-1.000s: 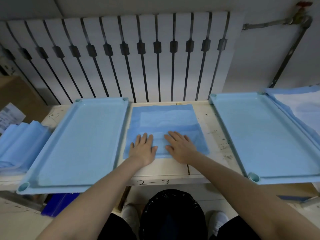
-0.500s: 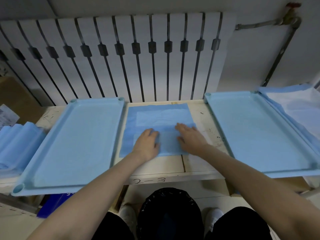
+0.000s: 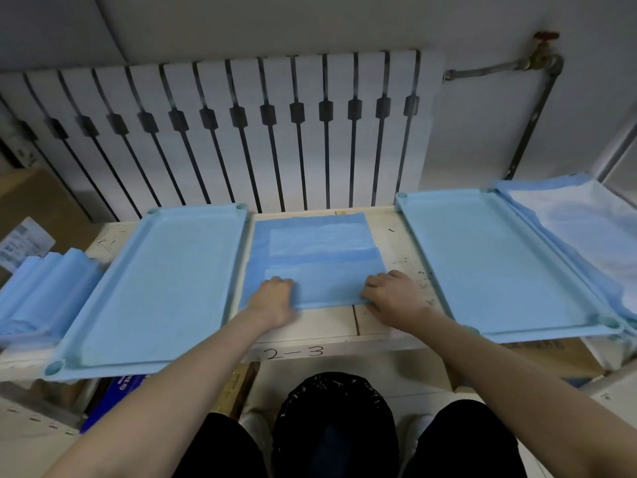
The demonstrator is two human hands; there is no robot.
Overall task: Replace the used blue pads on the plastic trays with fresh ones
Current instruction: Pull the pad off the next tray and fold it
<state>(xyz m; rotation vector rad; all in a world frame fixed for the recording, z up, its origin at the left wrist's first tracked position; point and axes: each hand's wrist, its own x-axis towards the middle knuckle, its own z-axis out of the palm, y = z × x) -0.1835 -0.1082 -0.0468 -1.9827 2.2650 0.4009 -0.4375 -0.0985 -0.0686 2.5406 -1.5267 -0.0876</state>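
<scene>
Head view: a folded pad [image 3: 320,260] is being handled on the bench [image 3: 379,326] at frame centre, in the gap between the left tray [image 3: 196,211] and the right tray [image 3: 441,195], touching neither rim so far as can be judged. The left hand [image 3: 274,298] is being held with its fingers curled down onto the pad's near-left edge; a grip is being read from the knuckles, though the fingertips are hidden. The right hand [image 3: 393,296] is likewise being curled at the near-right corner, with the edge apparently being pinched between thumb and fingers. Both trays are being seen with a flat, pale-blue surface inside; whether this is a pad in each, and whether fresh or used, cannot be told. A stack of folded pads [image 3: 44,291] is being kept at the far left of the frame, just beside the left tray, and is being taken as the fresh supply. A loose heap of pads [image 3: 579,229], white side showing, is being left at the far right against the right tray, and is being taken as the used ones. A black bin bag [image 3: 334,415] is being kept open at lower centre. Progress is being judged as mid-task: a pad is being prepared and is not yet being laid in either tray, and the heap is not yet being binned.
</scene>
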